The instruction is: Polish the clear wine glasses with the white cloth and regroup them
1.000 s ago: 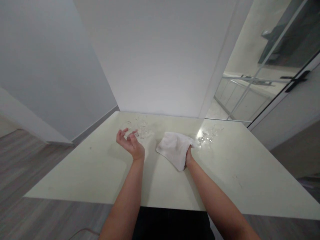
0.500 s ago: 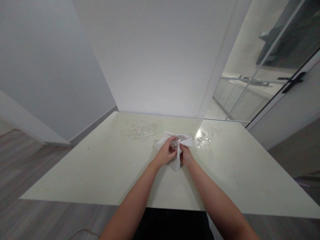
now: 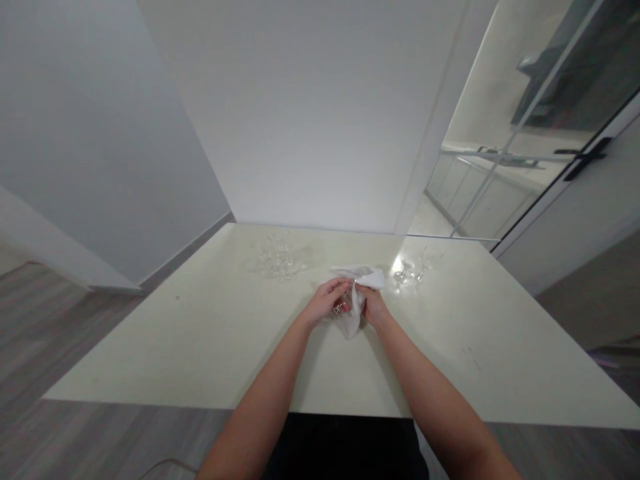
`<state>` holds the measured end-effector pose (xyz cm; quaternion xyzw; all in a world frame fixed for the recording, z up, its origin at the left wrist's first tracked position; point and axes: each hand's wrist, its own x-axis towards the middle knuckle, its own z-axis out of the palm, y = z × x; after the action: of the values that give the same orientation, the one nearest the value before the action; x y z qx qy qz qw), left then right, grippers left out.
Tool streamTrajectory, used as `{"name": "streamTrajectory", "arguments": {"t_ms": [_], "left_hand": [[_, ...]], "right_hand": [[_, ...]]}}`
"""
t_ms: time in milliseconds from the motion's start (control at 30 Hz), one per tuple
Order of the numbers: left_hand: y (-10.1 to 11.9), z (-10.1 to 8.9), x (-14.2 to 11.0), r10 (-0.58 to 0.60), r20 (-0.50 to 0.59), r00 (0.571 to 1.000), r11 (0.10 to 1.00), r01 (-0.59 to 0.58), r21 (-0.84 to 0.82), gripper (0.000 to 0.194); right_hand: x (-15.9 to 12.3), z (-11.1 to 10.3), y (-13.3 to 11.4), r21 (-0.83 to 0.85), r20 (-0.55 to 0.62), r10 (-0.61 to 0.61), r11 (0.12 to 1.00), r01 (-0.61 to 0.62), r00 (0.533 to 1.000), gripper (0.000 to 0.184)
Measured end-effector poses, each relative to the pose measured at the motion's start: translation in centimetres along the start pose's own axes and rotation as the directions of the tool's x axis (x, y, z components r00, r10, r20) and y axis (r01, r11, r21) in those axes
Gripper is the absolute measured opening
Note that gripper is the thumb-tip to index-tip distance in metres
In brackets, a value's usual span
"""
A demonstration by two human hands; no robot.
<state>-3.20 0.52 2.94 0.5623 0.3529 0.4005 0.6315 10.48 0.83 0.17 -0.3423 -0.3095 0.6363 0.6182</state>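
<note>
Centrally, above the tabletop [image 3: 200, 340], a clear glass [image 3: 342, 307] was grasped by the left hand [image 3: 325, 301], while a white cloth [image 3: 371, 278] was gripped against it by the right hand [image 3: 373, 306].

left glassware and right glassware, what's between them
The head view shows a white cloth in the right hand and a clear glass in the left hand.

White wall [image 3: 300, 120], pale glossy table [image 3: 200, 333], grey wooden floor [image 3: 40, 320]
</note>
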Motion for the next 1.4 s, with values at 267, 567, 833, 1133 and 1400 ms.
{"name": "streamTrajectory", "arguments": {"t_ms": [267,567,833,1133,1400], "left_hand": [[-2.1,0.8,0.5,0.293,-0.092,0.952,0.866,-0.223,0.447,0.036],[-2.4,1.6,1.1,-0.046,-0.031,0.998,0.998,0.047,0.046,0.033],[-2.0,1.5,0.8,0.311,-0.111,0.944,0.853,-0.225,0.471,0.022],[-1.5,2.0,0.2,0.443,0.073,0.893,0.661,-0.381,0.646,0.047],[-2.3,1.3,1.8,-0.049,-0.191,0.980,0.998,0.039,-0.057,0.028]], "right_hand": [[0.6,0.4,0.0,0.018,-0.185,-0.161,0.986,0.167,0.970,0.031],[0.4,0.3,-0.8,0.100,-0.249,-0.038,0.993,0.065,0.968,0.024],[1.2,0.2,-0.7,0.076,-0.385,-0.214,0.962,0.262,0.898,0.031],[1.6,-0.1,-0.5,0.050,-0.482,-0.220,0.960,0.277,0.848,0.034],[1.3,0.2,-0.7,0.122,-0.399,-0.167,0.965,0.233,0.902,0.034]]}}
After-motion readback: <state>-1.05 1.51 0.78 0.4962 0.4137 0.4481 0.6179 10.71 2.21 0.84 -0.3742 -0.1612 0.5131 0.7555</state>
